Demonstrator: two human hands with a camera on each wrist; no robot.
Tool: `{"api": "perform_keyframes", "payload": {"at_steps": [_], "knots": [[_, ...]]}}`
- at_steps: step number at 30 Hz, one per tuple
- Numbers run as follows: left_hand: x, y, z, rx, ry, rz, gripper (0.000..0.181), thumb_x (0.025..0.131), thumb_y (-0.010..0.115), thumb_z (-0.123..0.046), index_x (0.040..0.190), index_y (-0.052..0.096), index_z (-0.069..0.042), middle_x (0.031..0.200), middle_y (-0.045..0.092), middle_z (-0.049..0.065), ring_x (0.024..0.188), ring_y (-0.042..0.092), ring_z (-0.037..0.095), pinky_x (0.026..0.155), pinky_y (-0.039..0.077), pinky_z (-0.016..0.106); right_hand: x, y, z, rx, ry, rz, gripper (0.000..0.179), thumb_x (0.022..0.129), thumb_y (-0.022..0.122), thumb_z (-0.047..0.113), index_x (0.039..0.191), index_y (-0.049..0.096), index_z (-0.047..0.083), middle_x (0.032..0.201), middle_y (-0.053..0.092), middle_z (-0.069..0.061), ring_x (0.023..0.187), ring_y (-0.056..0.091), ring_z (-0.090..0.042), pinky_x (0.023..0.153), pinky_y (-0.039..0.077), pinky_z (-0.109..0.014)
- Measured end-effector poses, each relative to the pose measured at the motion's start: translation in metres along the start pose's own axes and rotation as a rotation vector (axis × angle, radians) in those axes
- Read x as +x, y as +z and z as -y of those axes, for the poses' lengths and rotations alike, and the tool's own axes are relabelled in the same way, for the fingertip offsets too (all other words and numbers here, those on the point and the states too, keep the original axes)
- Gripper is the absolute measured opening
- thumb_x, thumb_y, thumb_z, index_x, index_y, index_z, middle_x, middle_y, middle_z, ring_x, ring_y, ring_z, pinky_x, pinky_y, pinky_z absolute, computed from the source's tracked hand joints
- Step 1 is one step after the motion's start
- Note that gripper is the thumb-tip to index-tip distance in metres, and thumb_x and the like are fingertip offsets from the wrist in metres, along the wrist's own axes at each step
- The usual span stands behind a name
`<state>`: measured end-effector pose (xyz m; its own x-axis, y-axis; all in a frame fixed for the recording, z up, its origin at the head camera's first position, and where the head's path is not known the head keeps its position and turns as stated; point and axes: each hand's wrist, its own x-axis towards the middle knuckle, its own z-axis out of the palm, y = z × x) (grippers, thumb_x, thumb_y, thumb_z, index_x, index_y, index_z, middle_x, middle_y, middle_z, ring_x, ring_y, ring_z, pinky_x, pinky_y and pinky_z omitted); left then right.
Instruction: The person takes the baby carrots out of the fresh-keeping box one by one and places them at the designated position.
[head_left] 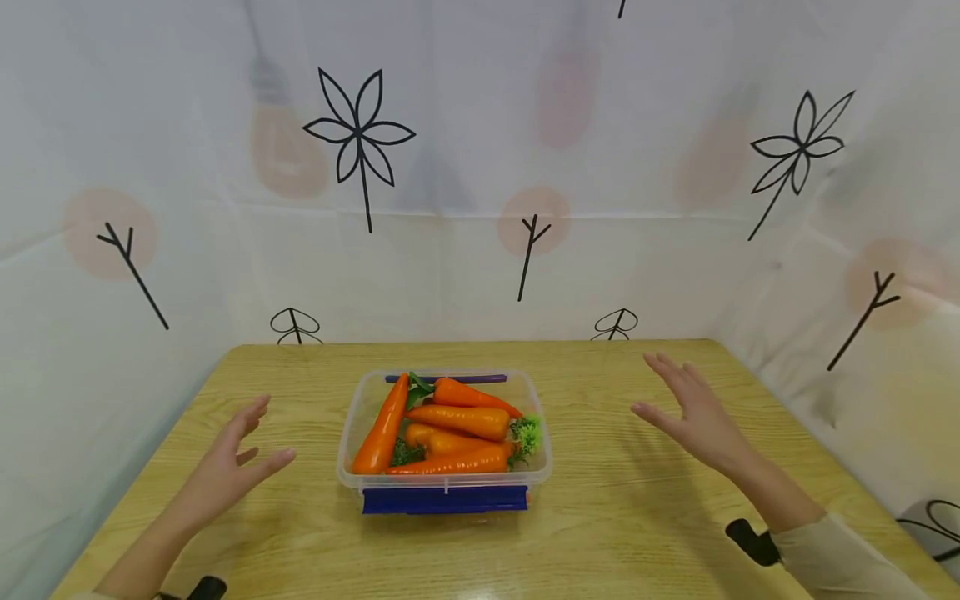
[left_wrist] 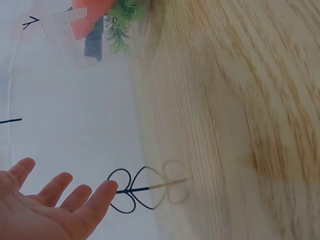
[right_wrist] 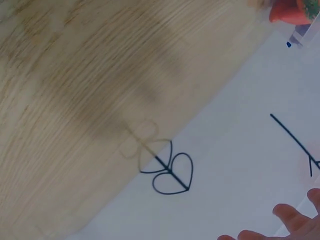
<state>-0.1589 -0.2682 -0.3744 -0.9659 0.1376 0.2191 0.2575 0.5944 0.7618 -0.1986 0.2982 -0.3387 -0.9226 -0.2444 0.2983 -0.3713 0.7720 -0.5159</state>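
A clear plastic food container (head_left: 346, 450) with blue clips sits on the wooden table, its top uncovered. Several orange carrots (head_left: 459, 422) with bits of green leaf lie inside it. To the left of the container, my left hand (head_left: 225, 471) hovers above the table, fingers loosely spread and holding nothing. On the other side, farther from the container, my right hand (head_left: 701, 421) is also raised, its fingers extended and apart from everything. Part of the container and a carrot (right_wrist: 290, 12) show at the top right of the right wrist view.
The wooden table (head_left: 615, 517) is bordered at the back and sides by a white cloth (head_left: 450, 275) printed with black flowers and twigs. A thin black cable (head_left: 930, 525) shows at the far right. Black bands sit on both wrists.
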Motion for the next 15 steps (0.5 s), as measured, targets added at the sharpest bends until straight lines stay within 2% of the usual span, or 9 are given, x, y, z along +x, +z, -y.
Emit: {"api": "perform_keyframes", "payload": {"at_steps": [7,15], "knots": [[0.005,0.008,-0.002,-0.045,-0.002,0.015,0.081,0.088,0.067,-0.02,0.147,0.015,-0.002,0.145,0.022,0.027,0.127,0.023,0.049,0.092,0.035,0.062,0.004,0.005,0.007,0.024,-0.004,0.022,0.078,0.089,0.063,0.035,0.15,0.017,0.02,0.153,0.012,-0.014,0.136,-0.001,-0.043,0.091,0.012,-0.075],[0.009,0.015,-0.007,-0.074,-0.022,0.036,0.078,0.088,0.066,-0.022,0.147,0.017,-0.005,0.144,0.023,0.026,0.126,0.028,0.048,0.089,0.044,0.052,0.008,0.007,0.014,0.029,-0.029,0.025,0.079,0.087,0.065,0.034,0.15,0.018,0.02,0.153,0.013,-0.014,0.136,0.0,-0.043,0.092,0.012,-0.075]]}}
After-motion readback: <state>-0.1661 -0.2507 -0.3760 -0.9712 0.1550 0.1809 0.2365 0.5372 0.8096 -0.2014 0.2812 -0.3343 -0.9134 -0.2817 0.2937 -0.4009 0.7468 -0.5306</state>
